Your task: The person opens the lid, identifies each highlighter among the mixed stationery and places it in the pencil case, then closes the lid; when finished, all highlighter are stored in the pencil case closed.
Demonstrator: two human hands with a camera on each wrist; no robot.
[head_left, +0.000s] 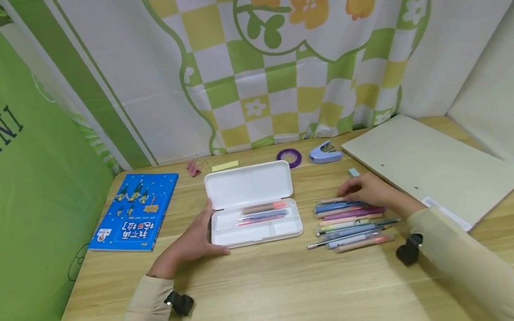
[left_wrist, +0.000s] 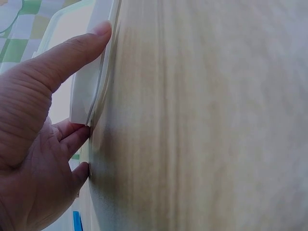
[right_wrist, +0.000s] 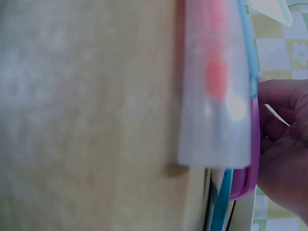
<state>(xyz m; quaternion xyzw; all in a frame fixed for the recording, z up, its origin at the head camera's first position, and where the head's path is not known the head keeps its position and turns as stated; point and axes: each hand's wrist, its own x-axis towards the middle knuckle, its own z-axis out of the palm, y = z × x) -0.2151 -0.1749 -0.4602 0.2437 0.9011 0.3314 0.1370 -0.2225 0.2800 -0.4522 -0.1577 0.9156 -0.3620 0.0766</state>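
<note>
The left hand (head_left: 193,243) lies on the wooden table (head_left: 278,297) at the left end of the open white pencil case (head_left: 253,209), forearm entering from 7 o'clock; the left wrist view shows the thumb (left_wrist: 72,55) extended straight along the case's edge and the fingertips (left_wrist: 77,137) loosely bent against its corner, bracing the case rather than wrapping it. The right hand (head_left: 368,191) reaches in from 5 o'clock and rests over the far end of a row of pens (head_left: 350,222) lying side by side just right of the case. Its fingers are curled downward onto the topmost pens; whether they pinch one cannot be told, since the right wrist view is blurred and filled by pen barrels (right_wrist: 216,86). The case tray holds three pens (head_left: 262,213), and its lid stands open toward 12 o'clock. Both wrist views are close and cut off most of the scene. Around the work area: a blue book (head_left: 134,212) at 10 o'clock, a pink binder clip (head_left: 193,167), a yellow sticky note (head_left: 225,166), a purple tape roll (head_left: 289,157) and a blue hole punch (head_left: 325,153) along the far edge, a small eraser (head_left: 353,172), and a beige folder (head_left: 432,169) at 2 o'clock just beyond the right hand.
</note>
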